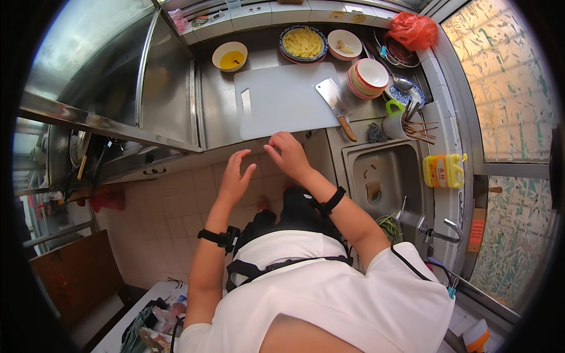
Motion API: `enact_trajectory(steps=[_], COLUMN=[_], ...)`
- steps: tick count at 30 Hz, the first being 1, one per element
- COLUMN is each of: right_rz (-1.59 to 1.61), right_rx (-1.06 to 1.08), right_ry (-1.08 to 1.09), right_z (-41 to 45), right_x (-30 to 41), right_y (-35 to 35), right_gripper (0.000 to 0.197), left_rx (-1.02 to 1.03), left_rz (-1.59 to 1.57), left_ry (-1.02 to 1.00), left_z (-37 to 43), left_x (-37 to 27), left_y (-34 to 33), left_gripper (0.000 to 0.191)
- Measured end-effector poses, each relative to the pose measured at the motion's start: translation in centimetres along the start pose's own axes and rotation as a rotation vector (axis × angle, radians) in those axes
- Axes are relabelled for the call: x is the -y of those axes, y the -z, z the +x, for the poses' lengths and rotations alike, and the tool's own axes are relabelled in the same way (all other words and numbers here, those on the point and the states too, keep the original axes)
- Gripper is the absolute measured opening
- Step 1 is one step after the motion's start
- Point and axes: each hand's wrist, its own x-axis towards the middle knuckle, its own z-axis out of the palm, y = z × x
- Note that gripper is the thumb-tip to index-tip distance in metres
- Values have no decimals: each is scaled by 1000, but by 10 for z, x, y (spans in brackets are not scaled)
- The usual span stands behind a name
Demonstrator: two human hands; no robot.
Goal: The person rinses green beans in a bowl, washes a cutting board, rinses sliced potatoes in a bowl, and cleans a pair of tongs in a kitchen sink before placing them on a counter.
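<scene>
Both hands are free of any object. My left hand hovers in front of the counter, its fingers and thumb apart. My right hand is higher and nearer the counter edge, fingers loosely curled and thumb apart, close to the front edge of a white cutting board. On the board's right side lies a cleaver, its wooden handle reaching past the board's edge. Behind the board stand a bowl of yellow liquid and a blue-rimmed plate of pale cut strips.
Stacked bowls, a bowl with ginger-like pieces and a cup of chopsticks crowd the right. The steel sink has a faucet and green vegetables. A yellow jug stands beyond. A metal panel borders the left.
</scene>
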Motion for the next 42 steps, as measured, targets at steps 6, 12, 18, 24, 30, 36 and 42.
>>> enact_trajectory(steps=[6, 12, 18, 24, 30, 36, 42], right_rz=[-151, -358, -469, -757, -717, 277, 534], right_rx=[-130, -452, -644, -342, 474, -155, -416], right_ry=[-82, -262, -540, -890, -1365, -1674, -1545], right_z=[-23, -42, -25, 18, 53, 35, 26], right_x=[4, -50, -142, -282, -373, -409, -389], right_y=[42, 175, 342, 450, 462, 457, 465], right_gripper=[16, 12, 14, 25, 26, 21, 24], left_rx=[88, 336, 502, 629, 680, 713, 744], left_rz=[-219, -444, -420, -464, -428, -466, -489], left_ry=[53, 53, -9, -25, -50, 24, 90], left_z=[25, 110, 218, 293, 319, 329, 334], left_x=[15, -28, -89, -164, -184, -169, -151], left_y=[-26, -97, -177, -236, -261, -266, -255], left_gripper=[34, 30, 26, 26, 22, 21, 21])
